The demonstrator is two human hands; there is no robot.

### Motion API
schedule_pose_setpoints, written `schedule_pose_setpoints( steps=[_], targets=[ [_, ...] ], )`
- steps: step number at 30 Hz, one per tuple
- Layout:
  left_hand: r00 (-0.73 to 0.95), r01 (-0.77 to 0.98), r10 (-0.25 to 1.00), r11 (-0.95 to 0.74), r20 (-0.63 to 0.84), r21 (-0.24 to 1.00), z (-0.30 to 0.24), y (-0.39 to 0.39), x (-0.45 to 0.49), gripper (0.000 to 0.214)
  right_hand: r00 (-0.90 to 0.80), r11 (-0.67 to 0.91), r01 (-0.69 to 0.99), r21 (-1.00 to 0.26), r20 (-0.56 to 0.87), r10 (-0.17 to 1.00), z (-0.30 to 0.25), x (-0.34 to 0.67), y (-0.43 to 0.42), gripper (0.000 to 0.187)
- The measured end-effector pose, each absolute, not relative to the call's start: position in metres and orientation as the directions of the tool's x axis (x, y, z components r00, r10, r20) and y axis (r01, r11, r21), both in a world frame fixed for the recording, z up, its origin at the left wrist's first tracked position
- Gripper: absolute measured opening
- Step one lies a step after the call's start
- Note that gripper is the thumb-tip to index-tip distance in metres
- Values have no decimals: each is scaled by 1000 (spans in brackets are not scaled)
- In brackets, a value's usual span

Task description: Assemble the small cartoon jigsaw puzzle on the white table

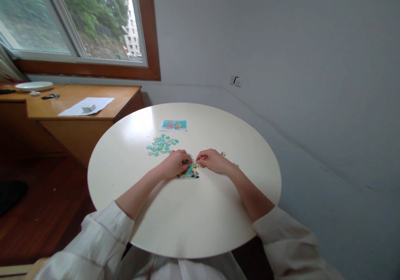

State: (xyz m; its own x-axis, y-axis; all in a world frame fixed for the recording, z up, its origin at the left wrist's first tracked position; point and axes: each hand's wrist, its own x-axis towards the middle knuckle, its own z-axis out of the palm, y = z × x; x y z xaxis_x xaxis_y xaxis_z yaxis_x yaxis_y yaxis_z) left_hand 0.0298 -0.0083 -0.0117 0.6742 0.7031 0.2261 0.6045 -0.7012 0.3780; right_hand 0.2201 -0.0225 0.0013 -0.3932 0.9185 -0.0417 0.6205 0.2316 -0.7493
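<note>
A partly joined jigsaw puzzle point(191, 173) in teal, yellow and red lies flat on the round table, right below both hands. My left hand point(175, 163) is closed over its left and upper side, fingers curled towards the thumb; whatever is between those fingertips is hidden. From the right, my right hand point(213, 161) pinches a small puzzle piece at the puzzle's upper right edge. That piece is mostly covered by the fingertips. Loose teal puzzle pieces point(161, 145) form a heap beyond my left hand. Another puzzle piece point(223, 153) lies past my right wrist.
A colourful picture card point(173, 125) lies at the far side of the white round table point(181, 217). A wooden desk point(128, 94) at the left bears a paper sheet point(70, 110), a small white box point(88, 108) and a white plate point(34, 86). A wall stands at the right.
</note>
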Motion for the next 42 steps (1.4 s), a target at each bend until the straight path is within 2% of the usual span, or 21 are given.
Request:
schedule_pose_setpoints(
  steps=[13,24,30,36,42],
  targets=[
    [680,605,701,-702,216,375,-10,-9,31,18,-371,263,668,-696,-6,928,1,220,-23,7],
    [682,594,694,-709,229,380,-13,-7,30,17,-301,261,794,-550,17,953,10,214,-27,9],
    [671,600,706,-696,226,396,-11,-9,31,19,-352,341,739,-581,99,931,2,220,-23,13],
    [682,582,694,-707,232,402,-6,-16,31,39,-183,292,720,-629,234,955,-3,238,-11,22],
    [723,596,672,-724,158,348,-6,-20,31,43,-204,231,755,-614,114,972,-7,249,-6,17]
  ],
)
